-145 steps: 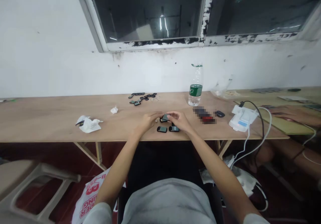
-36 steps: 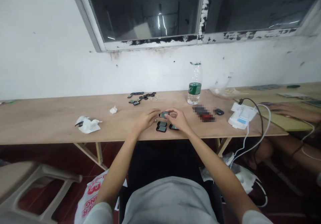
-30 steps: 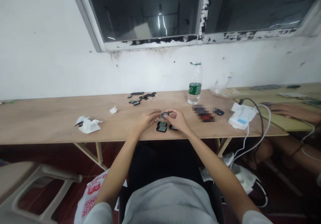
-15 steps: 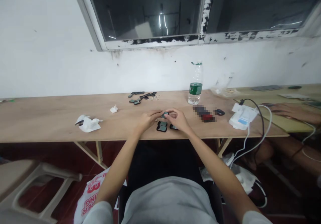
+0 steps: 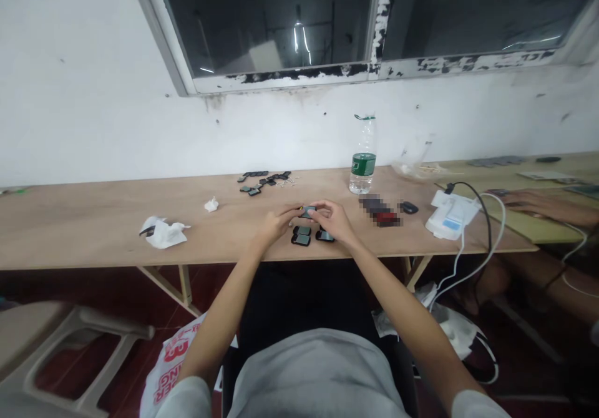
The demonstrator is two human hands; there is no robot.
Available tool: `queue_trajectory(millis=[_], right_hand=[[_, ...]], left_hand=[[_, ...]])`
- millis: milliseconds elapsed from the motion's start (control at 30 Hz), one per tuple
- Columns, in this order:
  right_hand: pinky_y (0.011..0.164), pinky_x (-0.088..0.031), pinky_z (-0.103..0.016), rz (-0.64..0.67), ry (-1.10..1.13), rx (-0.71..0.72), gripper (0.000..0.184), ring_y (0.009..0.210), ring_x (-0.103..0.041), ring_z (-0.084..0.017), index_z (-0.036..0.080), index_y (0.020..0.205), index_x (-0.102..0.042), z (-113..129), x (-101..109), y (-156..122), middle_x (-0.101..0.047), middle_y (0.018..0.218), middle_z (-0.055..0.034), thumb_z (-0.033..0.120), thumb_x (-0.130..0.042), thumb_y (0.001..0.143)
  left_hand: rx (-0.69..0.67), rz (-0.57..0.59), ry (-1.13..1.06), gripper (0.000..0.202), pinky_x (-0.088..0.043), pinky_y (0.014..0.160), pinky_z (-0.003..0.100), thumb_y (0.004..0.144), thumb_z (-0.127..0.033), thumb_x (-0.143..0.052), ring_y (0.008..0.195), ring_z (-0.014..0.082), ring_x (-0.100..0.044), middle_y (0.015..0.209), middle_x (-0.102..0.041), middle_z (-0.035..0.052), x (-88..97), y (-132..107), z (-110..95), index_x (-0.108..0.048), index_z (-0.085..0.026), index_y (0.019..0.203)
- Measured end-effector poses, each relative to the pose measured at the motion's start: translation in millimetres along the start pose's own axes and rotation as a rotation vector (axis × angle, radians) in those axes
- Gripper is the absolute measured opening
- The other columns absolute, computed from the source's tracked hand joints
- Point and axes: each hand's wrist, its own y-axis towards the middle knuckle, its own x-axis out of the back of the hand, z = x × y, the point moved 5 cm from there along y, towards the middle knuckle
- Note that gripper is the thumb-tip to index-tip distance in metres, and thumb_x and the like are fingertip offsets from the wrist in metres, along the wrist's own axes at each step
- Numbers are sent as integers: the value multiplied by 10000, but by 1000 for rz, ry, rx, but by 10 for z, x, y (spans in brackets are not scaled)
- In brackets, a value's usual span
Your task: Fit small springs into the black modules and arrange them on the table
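Between my two hands is a small dark, flat piece with a grey-green face [image 5: 307,212], held just above the wooden table. My left hand [image 5: 277,223] grips its left side with the fingertips. On its right side, my right hand [image 5: 333,219] pinches it between thumb and fingers. Close below lie two similar black-rimmed pieces [image 5: 301,239], side by side and touching. Another such piece [image 5: 324,235] rests under my right hand, partly covered by it. What exactly these pieces are I cannot make out.
Farther back lie several more dark pieces [image 5: 253,191] with small white bits. A water bottle [image 5: 363,173] stands near the wall. Crumpled tissues [image 5: 166,233] are at left. A white power strip [image 5: 448,218] with cables lies at right, near another person's hand [image 5: 528,203].
The held piece has tilted, so more of its grey-green face shows. My right hand has shifted slightly, uncovering more of the piece beneath it. The view has moved a little.
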Motion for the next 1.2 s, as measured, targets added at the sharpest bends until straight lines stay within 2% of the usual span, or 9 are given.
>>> queue_trajectory(millis=[200, 400, 533, 667, 767, 867, 967, 1033, 1200], right_hand=[[796, -675, -392, 3, -29, 18, 434, 888, -809, -283, 198, 1056, -720, -41, 20, 17, -811, 1047, -112, 539, -825, 809], [705, -661, -354, 45, -73, -6, 379, 825, -808, -268, 197, 1047, -721, -91, -3, 14, -815, 972, -99, 496, -810, 832], [718, -663, -345, 34, -89, -14, 325, 813, -804, -239, 203, 1062, -706, -195, 16, 54, -802, 1029, -90, 439, -784, 852], [759, -659, -353, -23, -174, 50, 222, 827, -788, -218, 206, 1070, -675, -284, 82, 108, -779, 1074, -85, 330, -698, 888], [822, -637, -373, -32, -373, 113, 168, 843, -767, -213, 215, 1056, -689, -308, 102, 120, -779, 1058, -71, 226, -627, 901], [856, -615, -380, -11, -506, 147, 198, 847, -753, -217, 214, 1054, -715, -327, 81, 106, -784, 1042, -68, 176, -588, 907], [892, -602, -386, -11, -588, 160, 236, 887, -746, -233, 210, 1100, -742, -353, 59, 88, -785, 1065, -85, 178, -602, 912], [935, -586, -395, -1, -664, 173, 243, 936, -739, -248, 213, 1104, -765, -368, 41, 78, -785, 1064, -93, 176, -625, 909], [1021, -537, -427, 48, -797, 206, 269, 1073, -710, -289, 210, 1116, -804, -379, 2, 59, -780, 1122, -129, 153, -601, 949]], left_hand=[[28, 22, -69, 358, -606, 1064, 414, 1031, -144, -538, 1242, 255, -718, 1420, -698, 106, 3, -11, 10, -751, -251, 1299], [125, 42, -105, 317, -622, 1004, 394, 1048, -209, -527, 1166, 249, -751, 1319, -758, 87, 34, 13, 14, -762, -233, 1258], [198, 32, -120, 291, -627, 966, 372, 1058, -262, -518, 1070, 244, -774, 1162, -809, 83, 109, 45, 34, -771, -208, 1191], [254, 24, -135, 317, -618, 987, 390, 1071, -311, -483, 1068, 251, -766, 1150, -806, 92, 226, 44, 93, -766, -193, 1152], [313, 52, -148, 322, -616, 968, 397, 1066, -365, -480, 1044, 256, -764, 1129, -806, 83, 295, 5, 215, -753, -203, 1117], [384, 91, -125, 287, -613, 925, 380, 1043, -374, -502, 980, 255, -761, 1054, -806, 70, 324, -74, 405, -740, -214, 1031], [435, 145, -107, 198, -612, 905, 373, 987, -334, -562, 956, 257, -753, 1004, -796, 61, 307, -175, 599, -725, -222, 966], [459, 168, -130, 138, -617, 895, 379, 931, -270, -599, 964, 256, -752, 1008, -790, 69, 292, -243, 705, -712, -211, 984], [537, 178, -196, 320, -630, 821, 382, 797, -134, -605, 946, 243, -756, 960, -778, 64, 322, -383, 881, -667, -193, 1105]])
